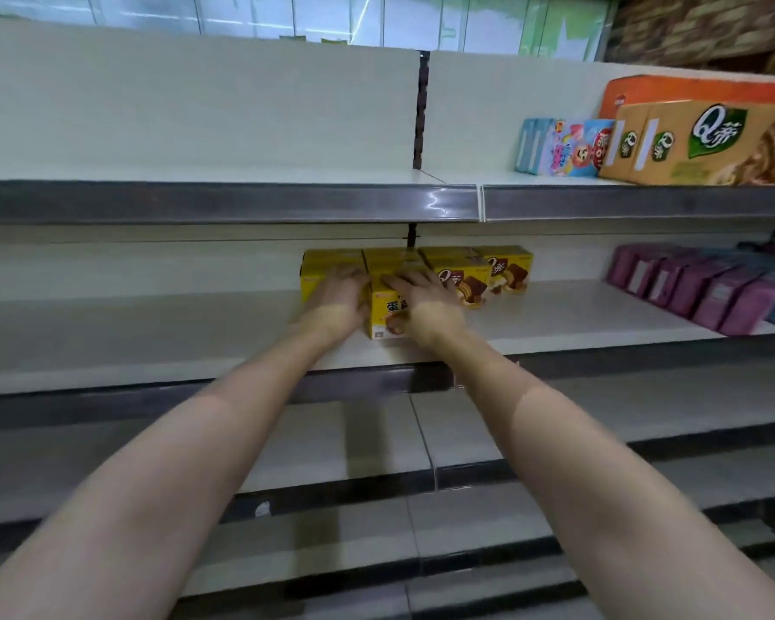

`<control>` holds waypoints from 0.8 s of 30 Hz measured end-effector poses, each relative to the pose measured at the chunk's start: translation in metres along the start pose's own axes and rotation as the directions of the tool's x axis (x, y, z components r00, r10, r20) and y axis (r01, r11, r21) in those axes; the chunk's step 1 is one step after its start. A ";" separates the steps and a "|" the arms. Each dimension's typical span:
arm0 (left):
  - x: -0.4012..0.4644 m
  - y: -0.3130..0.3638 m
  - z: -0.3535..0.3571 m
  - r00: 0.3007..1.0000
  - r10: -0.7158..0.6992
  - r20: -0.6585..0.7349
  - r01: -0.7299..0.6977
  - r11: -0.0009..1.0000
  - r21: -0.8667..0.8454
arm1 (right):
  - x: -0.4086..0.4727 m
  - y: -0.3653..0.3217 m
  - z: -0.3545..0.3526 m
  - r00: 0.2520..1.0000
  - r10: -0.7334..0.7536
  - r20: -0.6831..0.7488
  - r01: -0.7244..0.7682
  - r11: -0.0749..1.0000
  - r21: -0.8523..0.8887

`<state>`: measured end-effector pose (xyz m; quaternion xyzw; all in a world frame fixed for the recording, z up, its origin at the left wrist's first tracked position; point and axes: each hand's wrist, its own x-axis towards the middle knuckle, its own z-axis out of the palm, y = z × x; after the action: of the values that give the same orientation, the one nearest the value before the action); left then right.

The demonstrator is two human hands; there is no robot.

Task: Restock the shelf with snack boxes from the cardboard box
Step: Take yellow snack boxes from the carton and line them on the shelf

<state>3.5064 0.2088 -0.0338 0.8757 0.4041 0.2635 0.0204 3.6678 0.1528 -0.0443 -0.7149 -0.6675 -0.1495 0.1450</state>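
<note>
Resting under both hands (376,290), yellow box (388,313)

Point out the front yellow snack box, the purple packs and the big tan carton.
front yellow snack box (388,313), head view, front face.
purple packs (708,293), head view, middle pack.
big tan carton (690,145), head view, front face.

Even, cool indoor light falls from above. Glare streaks the shelf rail (439,203) above the fingertips (394,281). Soft shadow darkens the shelves below them. Wide-angle bending curves the edges; forearms and far boxes look blurred.
</note>
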 end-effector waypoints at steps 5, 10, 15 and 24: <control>0.000 -0.003 0.006 0.999 -0.005 -0.036 0.006 1.000 0.019 | -0.002 0.004 0.009 0.995 -0.011 -0.097 0.010 1.000 -0.013; 0.003 -0.002 0.017 0.998 -0.065 -0.007 0.065 0.996 -0.058 | 0.000 0.001 0.007 0.998 0.038 -0.050 -0.038 0.999 0.016; 0.003 0.002 0.017 0.998 -0.065 -0.002 0.065 0.992 -0.107 | 0.000 0.000 0.007 0.998 0.047 -0.052 -0.045 0.998 0.049; 0.000 0.009 0.022 0.997 -0.076 0.033 0.081 0.977 -0.196 | -0.004 0.013 -0.002 0.998 0.058 -0.003 -0.057 0.986 0.159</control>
<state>3.5231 0.2069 -0.0506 0.8559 0.4100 0.2904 0.1226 3.6810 0.1475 -0.0439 -0.7194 -0.6559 -0.0942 0.2082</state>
